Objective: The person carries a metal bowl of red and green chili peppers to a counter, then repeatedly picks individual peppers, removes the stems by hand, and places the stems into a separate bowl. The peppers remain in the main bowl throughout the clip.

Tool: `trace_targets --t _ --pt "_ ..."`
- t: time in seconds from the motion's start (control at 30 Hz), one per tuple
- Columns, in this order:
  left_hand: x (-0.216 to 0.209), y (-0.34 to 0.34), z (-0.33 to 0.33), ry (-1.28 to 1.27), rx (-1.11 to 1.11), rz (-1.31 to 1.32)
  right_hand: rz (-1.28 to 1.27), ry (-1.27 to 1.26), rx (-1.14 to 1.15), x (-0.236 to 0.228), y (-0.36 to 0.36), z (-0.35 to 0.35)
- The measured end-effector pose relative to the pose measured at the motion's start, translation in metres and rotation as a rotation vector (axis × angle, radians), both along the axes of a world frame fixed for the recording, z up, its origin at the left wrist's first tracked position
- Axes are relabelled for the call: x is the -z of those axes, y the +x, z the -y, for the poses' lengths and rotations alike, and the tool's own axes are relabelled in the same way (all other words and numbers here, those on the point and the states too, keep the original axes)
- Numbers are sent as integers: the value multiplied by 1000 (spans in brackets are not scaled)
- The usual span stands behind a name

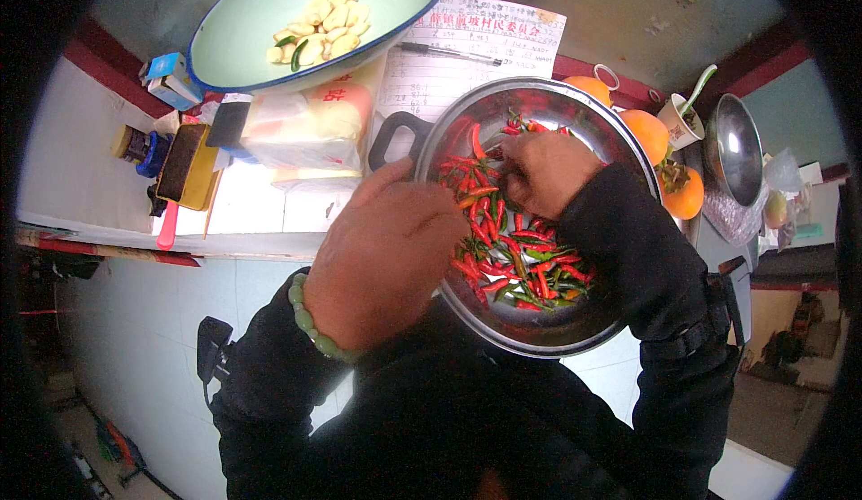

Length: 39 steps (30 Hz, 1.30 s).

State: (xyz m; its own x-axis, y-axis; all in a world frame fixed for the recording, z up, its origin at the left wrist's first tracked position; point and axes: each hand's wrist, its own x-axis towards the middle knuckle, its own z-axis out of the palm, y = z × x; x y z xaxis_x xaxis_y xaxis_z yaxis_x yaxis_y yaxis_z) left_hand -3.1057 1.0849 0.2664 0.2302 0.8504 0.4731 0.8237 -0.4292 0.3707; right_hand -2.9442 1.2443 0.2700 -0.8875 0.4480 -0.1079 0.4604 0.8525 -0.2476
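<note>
A round steel pan (467, 105) with a black handle holds many small red and green chilli peppers (539, 276). My right hand (552, 175) is inside the pan above the peppers, its fingers curled into a pinch; what they hold, if anything, is hidden. My left hand (386, 253), with a green bead bracelet (310, 325) at the wrist, reaches over the pan's left rim. Its fingers bend in beside the peppers, their tips out of sight behind the back of the hand. The pan sits close against my body at the edge of the white counter.
Behind the pan lies a written paper sheet (422, 87) with a black pen (449, 53) on it. A pale green enamel bowl (242, 42) with peeled garlic cloves stands at the back left. Orange persimmons (643, 134), a paper cup (680, 123) and a metal bowl (734, 150) are to the right.
</note>
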Motion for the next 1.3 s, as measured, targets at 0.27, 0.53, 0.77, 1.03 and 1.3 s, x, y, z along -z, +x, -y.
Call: trace_targets --t 0.27,0.53,0.77,1.03,1.3 --pt "-11 8 -5 19 -71 479 -445 -861 408 -30 42 3" --pt "-16 37 -40 -705 243 1162 -741 -960 285 -45 60 38" --pt "-20 42 -42 -715 136 1074 -776 -885 414 -43 64 53" --pt "-19 47 -39 -645 73 1021 -597 -270 157 -45 63 49" --pt "-22 44 -34 -630 40 905 -567 -123 45 -42 64 53"
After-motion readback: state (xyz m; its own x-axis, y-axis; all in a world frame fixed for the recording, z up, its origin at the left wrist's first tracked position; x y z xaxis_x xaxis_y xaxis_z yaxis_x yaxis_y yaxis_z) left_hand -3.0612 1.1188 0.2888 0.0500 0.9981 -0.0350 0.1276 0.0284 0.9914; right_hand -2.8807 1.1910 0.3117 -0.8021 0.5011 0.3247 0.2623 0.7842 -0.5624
